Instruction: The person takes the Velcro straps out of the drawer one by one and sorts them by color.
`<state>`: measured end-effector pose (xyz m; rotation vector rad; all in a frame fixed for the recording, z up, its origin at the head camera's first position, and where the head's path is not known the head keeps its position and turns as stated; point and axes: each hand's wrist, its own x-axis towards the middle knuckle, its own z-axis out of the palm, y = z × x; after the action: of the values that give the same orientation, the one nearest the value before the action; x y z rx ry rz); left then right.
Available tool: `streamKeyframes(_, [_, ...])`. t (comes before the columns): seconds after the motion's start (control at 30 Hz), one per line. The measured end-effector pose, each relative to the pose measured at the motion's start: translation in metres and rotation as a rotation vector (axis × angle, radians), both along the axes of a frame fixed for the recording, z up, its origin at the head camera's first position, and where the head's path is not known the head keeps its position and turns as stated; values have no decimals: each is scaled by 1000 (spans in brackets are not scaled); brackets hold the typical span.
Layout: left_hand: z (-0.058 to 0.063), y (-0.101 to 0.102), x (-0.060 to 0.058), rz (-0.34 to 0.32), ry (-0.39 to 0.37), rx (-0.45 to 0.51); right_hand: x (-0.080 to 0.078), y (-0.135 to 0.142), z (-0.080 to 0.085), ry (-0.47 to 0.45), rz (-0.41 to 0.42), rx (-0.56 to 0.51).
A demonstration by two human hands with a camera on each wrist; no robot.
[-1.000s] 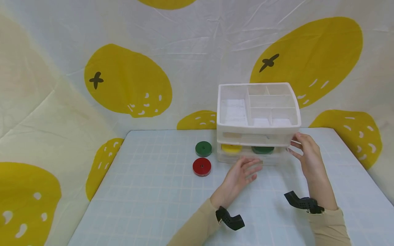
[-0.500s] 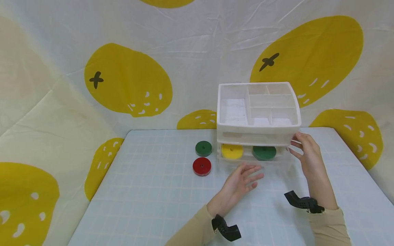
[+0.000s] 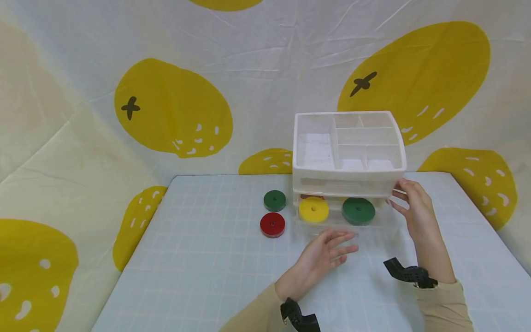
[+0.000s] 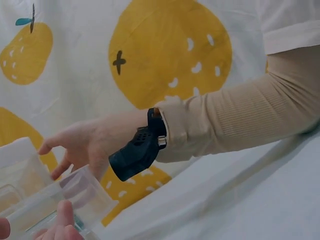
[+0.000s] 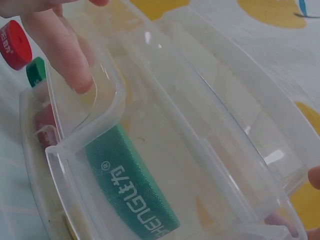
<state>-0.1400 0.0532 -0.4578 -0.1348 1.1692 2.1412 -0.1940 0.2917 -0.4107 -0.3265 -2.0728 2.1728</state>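
Observation:
A white organizer (image 3: pixel 348 180) stands at the back right of the table with its clear lower drawer (image 3: pixel 332 226) pulled partway out. Inside lie a yellow tape roll (image 3: pixel 313 209) and a green tape roll (image 3: pixel 358 211); a brownish edge shows behind the yellow one. My left hand (image 3: pixel 319 258) is at the drawer's front, and the right wrist view shows one of its fingers (image 5: pixel 70 60) hooked into the pull recess. My right hand (image 3: pixel 416 207) rests its fingertips and thumb against the organizer's right side.
Left of the organizer, a small green tape roll (image 3: pixel 274 200) and a red tape roll (image 3: pixel 272 225) lie on the checked tablecloth (image 3: pixel 199 258). The organizer's top has several compartments. A patterned curtain (image 3: pixel 265 69) hangs right behind the table.
My left hand has drawn the lower drawer outward toward me, bringing more of the yellow and green tape rolls into sight. My right hand has stayed at the organizer's side.

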Motion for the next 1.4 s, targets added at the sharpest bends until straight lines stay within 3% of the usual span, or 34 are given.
streamKeyframes(0.6, [-4,-7,16,-66,-15,-19,2,1,-2,5,-3,30])
streamKeyframes(0.93, [-5,-10,19,-88,-4,-25,1,0,0,0,-3,-12])
streamKeyframes(1.17, [-6,-17,21,-150,48,-28,1,0,0,6,7,-8])
streamKeyframes(1.4, [0,-29,22,-223,19,-22,1,0,0,0,8,-16])
